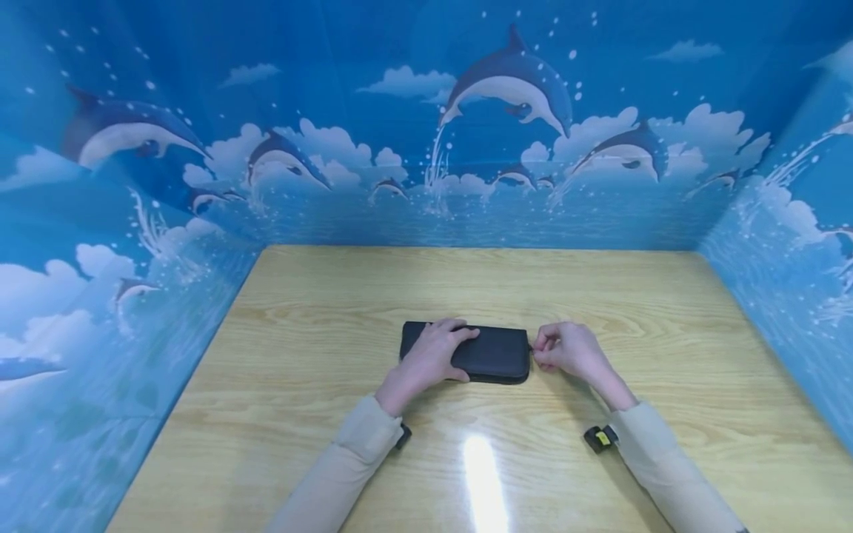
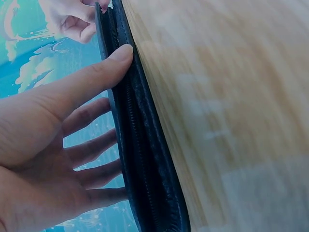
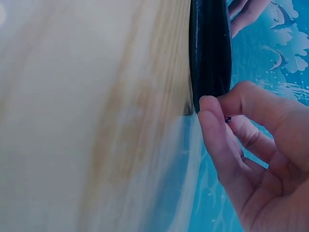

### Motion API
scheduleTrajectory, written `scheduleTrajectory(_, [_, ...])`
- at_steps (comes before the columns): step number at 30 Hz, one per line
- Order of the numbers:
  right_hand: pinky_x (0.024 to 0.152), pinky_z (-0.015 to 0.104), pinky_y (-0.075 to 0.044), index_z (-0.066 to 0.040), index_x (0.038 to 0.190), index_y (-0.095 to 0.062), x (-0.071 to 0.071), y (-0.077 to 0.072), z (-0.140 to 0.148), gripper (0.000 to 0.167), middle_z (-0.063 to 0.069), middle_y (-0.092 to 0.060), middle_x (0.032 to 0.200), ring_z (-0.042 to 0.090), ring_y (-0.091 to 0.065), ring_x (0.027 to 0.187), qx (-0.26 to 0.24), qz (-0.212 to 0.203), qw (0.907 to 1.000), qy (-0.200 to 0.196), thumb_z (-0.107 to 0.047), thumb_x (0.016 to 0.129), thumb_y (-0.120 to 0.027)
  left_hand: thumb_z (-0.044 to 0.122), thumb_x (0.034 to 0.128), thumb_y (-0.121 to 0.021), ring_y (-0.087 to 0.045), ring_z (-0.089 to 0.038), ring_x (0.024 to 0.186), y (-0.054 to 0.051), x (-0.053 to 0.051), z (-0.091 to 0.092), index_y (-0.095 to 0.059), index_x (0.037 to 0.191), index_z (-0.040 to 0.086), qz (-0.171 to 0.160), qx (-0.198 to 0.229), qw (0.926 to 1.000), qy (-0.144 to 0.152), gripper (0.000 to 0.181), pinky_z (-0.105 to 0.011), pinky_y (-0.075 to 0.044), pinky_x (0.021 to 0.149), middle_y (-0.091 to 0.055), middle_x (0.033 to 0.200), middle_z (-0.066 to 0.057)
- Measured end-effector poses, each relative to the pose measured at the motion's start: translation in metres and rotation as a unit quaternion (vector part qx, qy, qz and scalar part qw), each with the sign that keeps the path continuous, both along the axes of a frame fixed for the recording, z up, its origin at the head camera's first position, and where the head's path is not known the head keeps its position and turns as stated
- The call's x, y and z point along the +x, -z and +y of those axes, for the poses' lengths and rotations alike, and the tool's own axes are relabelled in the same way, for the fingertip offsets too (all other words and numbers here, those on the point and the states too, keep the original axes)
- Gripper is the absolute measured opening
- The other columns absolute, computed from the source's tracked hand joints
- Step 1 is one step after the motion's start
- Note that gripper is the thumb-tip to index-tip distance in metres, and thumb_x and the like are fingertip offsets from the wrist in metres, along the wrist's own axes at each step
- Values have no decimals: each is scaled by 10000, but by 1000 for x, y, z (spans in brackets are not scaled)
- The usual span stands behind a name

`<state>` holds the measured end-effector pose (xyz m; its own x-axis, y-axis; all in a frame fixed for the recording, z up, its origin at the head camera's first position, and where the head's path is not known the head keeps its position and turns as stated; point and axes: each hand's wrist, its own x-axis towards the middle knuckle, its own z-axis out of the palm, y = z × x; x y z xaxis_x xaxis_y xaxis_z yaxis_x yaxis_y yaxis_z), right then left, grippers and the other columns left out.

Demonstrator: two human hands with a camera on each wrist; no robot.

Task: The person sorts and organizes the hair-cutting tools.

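Note:
A black zip case (image 1: 496,354), long and flat with rounded corners, lies on the table in the head view. My left hand (image 1: 433,354) holds it across its left half, thumb along the near zipped side and fingers spread over the top. In the left wrist view the thumb (image 2: 99,75) touches the side by the zipper (image 2: 137,140). At the case's right end my right hand (image 1: 571,351) pinches a small dark zipper pull between thumb and index finger; most of the pull is hidden by the fingertips. The case's side looks zipped where it shows.
The wood-grain table (image 1: 320,296) meets a blue dolphin-print wall (image 1: 413,215) at the back and both sides. A small black device with a yellow mark (image 1: 602,438) sits at the right wrist. Light glares off the table's front (image 1: 484,481).

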<state>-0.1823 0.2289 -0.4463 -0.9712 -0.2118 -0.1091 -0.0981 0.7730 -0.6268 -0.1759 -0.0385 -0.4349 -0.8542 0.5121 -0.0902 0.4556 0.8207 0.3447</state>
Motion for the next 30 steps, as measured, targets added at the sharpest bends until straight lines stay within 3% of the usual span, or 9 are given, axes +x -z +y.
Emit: scheduleTrajectory(30, [568,274,-481,-140,719,-654,19,-3,-4,154,-55,-651,642,127,-641,552,-66,59,10000,-2,-19,774,-732,316,770,-891,-370,-297,1463,0,-1,0,-529,1481,201,-20,72,10000,-16,806,-562,-274,1201,-435,1565,-92])
